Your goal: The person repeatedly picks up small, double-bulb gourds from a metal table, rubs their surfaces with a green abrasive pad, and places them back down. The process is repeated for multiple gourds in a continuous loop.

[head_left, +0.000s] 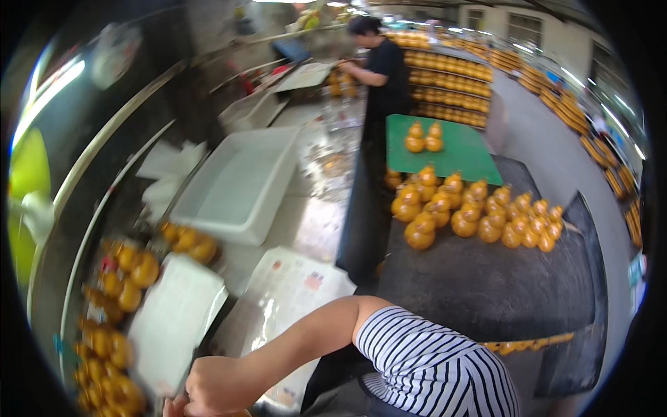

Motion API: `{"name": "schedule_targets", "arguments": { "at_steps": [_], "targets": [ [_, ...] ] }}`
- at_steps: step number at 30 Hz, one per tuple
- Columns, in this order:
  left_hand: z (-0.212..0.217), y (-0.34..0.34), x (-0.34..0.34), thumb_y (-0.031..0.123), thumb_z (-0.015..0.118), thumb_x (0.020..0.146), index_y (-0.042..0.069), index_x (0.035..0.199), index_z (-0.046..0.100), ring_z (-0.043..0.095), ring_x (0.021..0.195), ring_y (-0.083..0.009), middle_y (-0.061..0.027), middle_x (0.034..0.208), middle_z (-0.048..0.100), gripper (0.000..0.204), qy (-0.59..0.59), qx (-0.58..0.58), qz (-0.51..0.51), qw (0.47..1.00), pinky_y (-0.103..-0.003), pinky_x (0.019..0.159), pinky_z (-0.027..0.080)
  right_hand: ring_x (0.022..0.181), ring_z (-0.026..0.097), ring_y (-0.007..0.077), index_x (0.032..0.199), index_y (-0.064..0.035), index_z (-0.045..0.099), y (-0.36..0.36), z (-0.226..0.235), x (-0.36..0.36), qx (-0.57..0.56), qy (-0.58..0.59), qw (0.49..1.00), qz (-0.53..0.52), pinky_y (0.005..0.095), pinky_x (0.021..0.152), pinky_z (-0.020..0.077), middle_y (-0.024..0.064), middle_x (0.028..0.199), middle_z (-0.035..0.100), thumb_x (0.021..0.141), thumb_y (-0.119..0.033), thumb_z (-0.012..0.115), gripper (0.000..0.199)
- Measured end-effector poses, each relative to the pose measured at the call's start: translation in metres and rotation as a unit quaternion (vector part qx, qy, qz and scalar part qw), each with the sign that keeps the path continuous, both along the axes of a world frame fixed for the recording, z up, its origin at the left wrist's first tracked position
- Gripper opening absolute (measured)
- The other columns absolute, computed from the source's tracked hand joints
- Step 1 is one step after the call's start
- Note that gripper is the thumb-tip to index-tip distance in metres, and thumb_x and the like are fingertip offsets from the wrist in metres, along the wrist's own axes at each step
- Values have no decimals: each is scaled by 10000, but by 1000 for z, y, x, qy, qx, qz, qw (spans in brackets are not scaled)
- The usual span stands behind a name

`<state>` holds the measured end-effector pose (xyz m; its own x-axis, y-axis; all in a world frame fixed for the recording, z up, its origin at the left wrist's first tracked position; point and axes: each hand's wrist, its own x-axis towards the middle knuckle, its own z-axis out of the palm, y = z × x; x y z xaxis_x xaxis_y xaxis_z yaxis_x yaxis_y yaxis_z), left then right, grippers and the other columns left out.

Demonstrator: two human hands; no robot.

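My right arm, in a black-and-white striped sleeve, reaches across to the lower left. At its end my right hand (212, 386) is closed, and whatever it grips is hidden. Right beside it, at the lower edge, a bit of fingers (175, 406) shows, apparently my left hand, mostly cut off. Nearest to the hands lies a white printed sheet (174, 323), with another glossy printed sheet (285, 288) to its right under my forearm. Glossy orange-brown gourds (104, 347) are heaped along the left side, more of them (128, 274) farther up.
A white plastic tub (233, 181) stands beyond the sheets. On the right, a dark table (479, 278) holds rows of gourds (479, 215) and a green board (455, 163) with two gourds. Another person (385, 69) works at the far end of the bench; racks of gourds (448, 80) stand behind.
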<state>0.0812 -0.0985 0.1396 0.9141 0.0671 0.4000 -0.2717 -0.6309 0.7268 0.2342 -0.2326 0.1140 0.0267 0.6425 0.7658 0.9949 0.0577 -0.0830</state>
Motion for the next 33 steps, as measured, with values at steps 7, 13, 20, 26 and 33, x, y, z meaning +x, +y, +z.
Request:
{"name": "schedule_targets", "arguments": {
  "at_steps": [7, 13, 20, 26, 33],
  "targets": [
    [-14, 57, -90, -22, 757, 776, 43, 1154, 446, 626, 981, -173, -120, 1050, 641, 494, 4, -134, 239, 962, -317, 887, 511, 598, 633, 218, 833, -90, 647, 85, 15, -63, 66, 105, 963, 237, 338, 514, 514, 57, 756, 674, 905, -184, 575, 139],
    [-25, 117, -129, 21, 741, 775, -21, 862, 588, 657, 953, -266, -132, 1081, 659, 181, -8, 71, 186, 980, -305, 799, 530, 517, 529, 36, 913, 9, 682, 66, 15, -69, -5, 415, 901, 127, 193, 487, 394, 2, 582, 556, 987, -114, 524, 214],
    [7, 169, -210, 34, 616, 878, -22, 864, 611, 591, 904, -187, -104, 1033, 609, 58, -33, 76, 308, 948, -300, 803, 479, 522, 461, 23, 900, 14, 678, 72, -11, -70, -52, 392, 916, 68, 190, 498, 354, -25, 593, 526, 986, -136, 520, 234],
    [91, 262, -341, 62, 625, 894, -63, 933, 679, 617, 892, -105, -52, 1041, 647, 141, -172, 159, 525, 818, -216, 793, 499, 522, 443, 28, 868, 9, 639, 59, -37, -16, -81, 446, 890, -48, 194, 502, 325, -24, 608, 499, 1005, -189, 504, 276],
    [28, 392, -361, 133, 639, 811, 2, 844, 691, 656, 871, -290, -115, 1049, 665, 145, -29, 341, 610, 715, -349, 788, 526, 499, 438, 41, 849, 15, 628, 41, -92, 24, -84, 432, 887, -140, 215, 493, 333, -2, 639, 516, 1005, -219, 503, 307]
  ]
}}
